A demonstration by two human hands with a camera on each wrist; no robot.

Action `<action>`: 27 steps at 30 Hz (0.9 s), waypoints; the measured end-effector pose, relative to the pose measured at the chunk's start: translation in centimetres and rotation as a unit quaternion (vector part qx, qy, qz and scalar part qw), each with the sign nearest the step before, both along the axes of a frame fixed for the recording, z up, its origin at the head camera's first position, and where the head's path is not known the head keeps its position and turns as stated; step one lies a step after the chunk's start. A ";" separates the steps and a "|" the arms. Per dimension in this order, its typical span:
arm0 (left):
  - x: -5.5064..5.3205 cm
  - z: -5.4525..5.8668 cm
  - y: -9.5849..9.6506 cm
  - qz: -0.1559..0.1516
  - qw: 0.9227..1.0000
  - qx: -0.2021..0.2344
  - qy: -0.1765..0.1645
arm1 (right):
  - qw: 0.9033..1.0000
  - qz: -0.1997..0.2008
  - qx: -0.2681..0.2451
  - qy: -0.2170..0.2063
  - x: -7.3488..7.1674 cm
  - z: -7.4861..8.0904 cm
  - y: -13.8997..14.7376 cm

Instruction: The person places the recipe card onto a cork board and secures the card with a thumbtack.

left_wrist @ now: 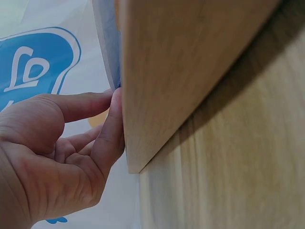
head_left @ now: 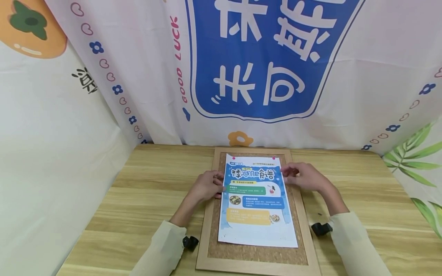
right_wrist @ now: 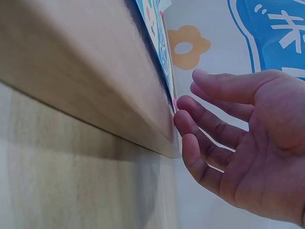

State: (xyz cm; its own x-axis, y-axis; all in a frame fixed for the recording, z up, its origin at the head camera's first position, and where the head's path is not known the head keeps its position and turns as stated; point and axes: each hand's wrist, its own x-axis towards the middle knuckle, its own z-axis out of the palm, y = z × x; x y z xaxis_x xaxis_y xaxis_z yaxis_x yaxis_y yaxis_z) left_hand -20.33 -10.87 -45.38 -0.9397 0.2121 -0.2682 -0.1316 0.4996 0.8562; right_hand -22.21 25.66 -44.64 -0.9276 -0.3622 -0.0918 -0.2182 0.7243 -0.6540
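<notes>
A printed paper poster [head_left: 255, 234] lies on a wood-framed corkboard [head_left: 259, 256] in the head view. Pink pushpins [head_left: 233, 158] sit at its two top corners. At the poster's left edge is my left hand [head_left: 207, 186]. In the left wrist view its thumb and index finger pinch the paper's edge [left_wrist: 108, 52] beside the wooden frame [left_wrist: 167, 71]. My right hand [head_left: 305, 176] is by the poster's upper right edge, over the frame. Its fingers [right_wrist: 209, 121] are spread and loosely bent in the right wrist view, with nothing held between them.
The corkboard rests on a wood-grain table [head_left: 165, 172]. A printed cloth backdrop [head_left: 155, 76] hangs behind the table's far edge. Black devices [head_left: 190, 242] are worn at both wrists over light sleeves. A small dark speck [head_left: 319, 214] lies right of the board.
</notes>
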 end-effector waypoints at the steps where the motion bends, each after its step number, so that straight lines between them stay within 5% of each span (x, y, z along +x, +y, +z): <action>1: 0.0 0.0 0.0 0.000 1.000 0.000 0.000 | 1.000 0.000 0.000 0.001 0.1 0.0 0.0; 27: 0.1 0.4 0.1 0.000 1.000 -0.005 -0.007 | 1.000 0.015 0.012 0.018 4.0 0.0 3.7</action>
State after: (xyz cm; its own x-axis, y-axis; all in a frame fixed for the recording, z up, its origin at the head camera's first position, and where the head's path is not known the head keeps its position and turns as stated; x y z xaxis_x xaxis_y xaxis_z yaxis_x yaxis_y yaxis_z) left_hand -20.21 -10.81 -45.01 -0.9360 0.2087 -0.2833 -0.1437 0.5083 0.8491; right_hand -18.25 29.31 -44.64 -0.9195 -0.3872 -0.0674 -0.2627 0.7331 -0.6274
